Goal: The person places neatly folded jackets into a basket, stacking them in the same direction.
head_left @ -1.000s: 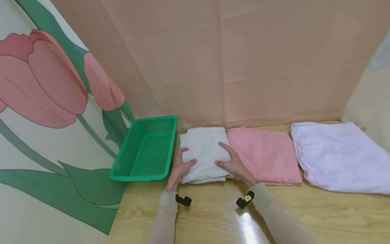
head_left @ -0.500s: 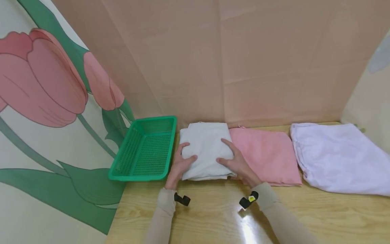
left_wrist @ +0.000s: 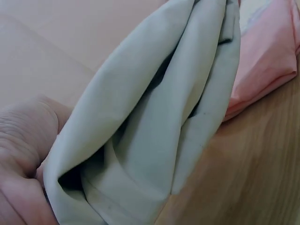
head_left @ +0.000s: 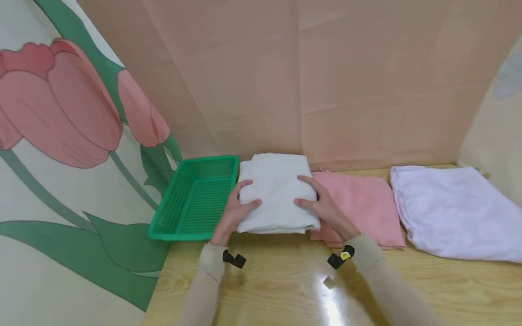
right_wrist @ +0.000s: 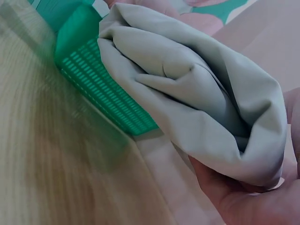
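A folded white cloth [head_left: 277,194] hangs between both hands, lifted off the wooden table. My left hand [head_left: 234,211] grips its left side, thumb on top, and my right hand [head_left: 325,206] grips the right side in the same way. The fingers under the cloth are partly hidden. In the left wrist view the cloth [left_wrist: 140,112] shows its layered, loose folds above the wood. The right wrist view has the rolled edge of the cloth [right_wrist: 183,89], with part of the right hand [right_wrist: 248,201] beneath it.
Left of the cloth stands a green plastic basket [head_left: 185,237] with nothing in it. A folded pink cloth [head_left: 363,208] and a larger pale lilac cloth [head_left: 456,213] lie to the right on the table [head_left: 281,276]. A beige sheet [head_left: 261,90] covers the wall behind.
Both hands have raised the white cloth from the table; it appears higher and larger in the head view. The basket and the other cloths stay where they were.
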`<state>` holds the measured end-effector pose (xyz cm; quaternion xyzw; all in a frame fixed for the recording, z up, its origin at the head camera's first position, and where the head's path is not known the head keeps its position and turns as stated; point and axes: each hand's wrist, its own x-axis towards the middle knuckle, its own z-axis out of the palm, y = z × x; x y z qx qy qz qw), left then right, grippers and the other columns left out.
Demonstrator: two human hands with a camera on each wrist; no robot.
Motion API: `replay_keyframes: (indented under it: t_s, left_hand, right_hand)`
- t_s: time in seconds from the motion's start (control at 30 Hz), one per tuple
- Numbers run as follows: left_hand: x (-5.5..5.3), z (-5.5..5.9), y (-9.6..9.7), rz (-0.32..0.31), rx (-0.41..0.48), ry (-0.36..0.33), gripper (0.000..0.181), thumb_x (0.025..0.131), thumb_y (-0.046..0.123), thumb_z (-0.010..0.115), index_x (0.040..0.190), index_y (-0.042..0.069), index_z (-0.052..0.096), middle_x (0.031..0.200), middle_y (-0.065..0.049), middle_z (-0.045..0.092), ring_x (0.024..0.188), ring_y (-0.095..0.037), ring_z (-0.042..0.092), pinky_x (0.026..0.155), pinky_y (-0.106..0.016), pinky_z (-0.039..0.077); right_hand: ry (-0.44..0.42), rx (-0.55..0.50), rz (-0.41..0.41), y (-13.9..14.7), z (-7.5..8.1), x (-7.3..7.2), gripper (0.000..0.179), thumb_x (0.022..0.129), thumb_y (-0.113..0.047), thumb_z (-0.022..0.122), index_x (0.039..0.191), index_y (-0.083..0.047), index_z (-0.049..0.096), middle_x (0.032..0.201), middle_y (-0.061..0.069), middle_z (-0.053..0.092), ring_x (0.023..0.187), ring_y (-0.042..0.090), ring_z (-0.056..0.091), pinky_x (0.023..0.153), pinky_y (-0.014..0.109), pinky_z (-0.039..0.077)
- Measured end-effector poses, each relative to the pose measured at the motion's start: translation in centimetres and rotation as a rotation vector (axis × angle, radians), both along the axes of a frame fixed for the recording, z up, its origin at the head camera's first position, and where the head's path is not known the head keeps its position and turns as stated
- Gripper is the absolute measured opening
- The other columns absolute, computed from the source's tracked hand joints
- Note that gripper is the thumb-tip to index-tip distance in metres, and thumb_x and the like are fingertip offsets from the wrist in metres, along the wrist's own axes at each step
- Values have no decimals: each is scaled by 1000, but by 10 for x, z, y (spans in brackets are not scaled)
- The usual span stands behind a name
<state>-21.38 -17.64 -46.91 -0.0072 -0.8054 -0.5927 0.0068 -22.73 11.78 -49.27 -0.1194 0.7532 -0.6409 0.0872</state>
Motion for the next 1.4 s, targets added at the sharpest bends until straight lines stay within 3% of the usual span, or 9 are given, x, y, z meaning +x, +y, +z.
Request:
replay_keyframes:
  t_s: [0.23, 0.47, 0.67, 0.87, 1.03, 1.4]
  left_hand:
    - [-4, 16, -19, -26, 1, 10, 64, 90, 16, 85, 147, 31, 60, 168, -10, 34, 149, -35, 34, 121, -60, 32]
    - [-3, 29, -40, 3, -3, -15, 61, 92, 18, 83, 146, 33, 60, 166, -9, 36, 139, -37, 44, 112, -58, 41]
    - [-3, 39, -58, 7, -36, -16, 59, 94, 22, 80, 148, 32, 59, 165, -11, 38, 134, -39, 48, 108, -58, 43]
    - [-7, 55, -79, -31, -8, -26, 58, 97, 25, 77, 151, 30, 56, 162, -11, 41, 127, -36, 54, 97, -44, 50]
    - [-9, 61, -95, -10, 24, -45, 57, 99, 25, 76, 152, 31, 56, 160, -9, 43, 125, -34, 55, 94, -39, 51]
    - [-6, 68, -134, 39, -4, -47, 60, 99, 26, 76, 154, 31, 53, 161, -9, 41, 124, -33, 56, 91, -35, 54]
  right_hand:
    - [25, -51, 59, -8, 22, -6, 76, 97, -21, 79, 163, -29, 42, 167, 8, 37, 137, 36, 50, 110, 50, 46]
    - [43, -62, 105, -23, 39, -9, 78, 96, -21, 81, 163, -27, 42, 161, 10, 45, 131, 35, 58, 102, 42, 52]
    - [50, -36, 112, -39, 50, -12, 77, 95, -23, 82, 162, -30, 44, 166, 7, 39, 128, 36, 57, 103, 46, 50]
    - [67, -18, 128, -53, 64, -17, 77, 95, -28, 83, 162, -34, 45, 169, 7, 34, 131, 36, 56, 101, 48, 52]
    - [57, -24, 140, -67, 73, -22, 77, 94, -25, 83, 161, -34, 45, 166, 9, 39, 134, 35, 56, 101, 48, 54]
    - [74, -51, 194, -107, 79, -28, 76, 96, -16, 78, 163, -26, 42, 167, 16, 35, 136, 38, 51, 97, 46, 57]
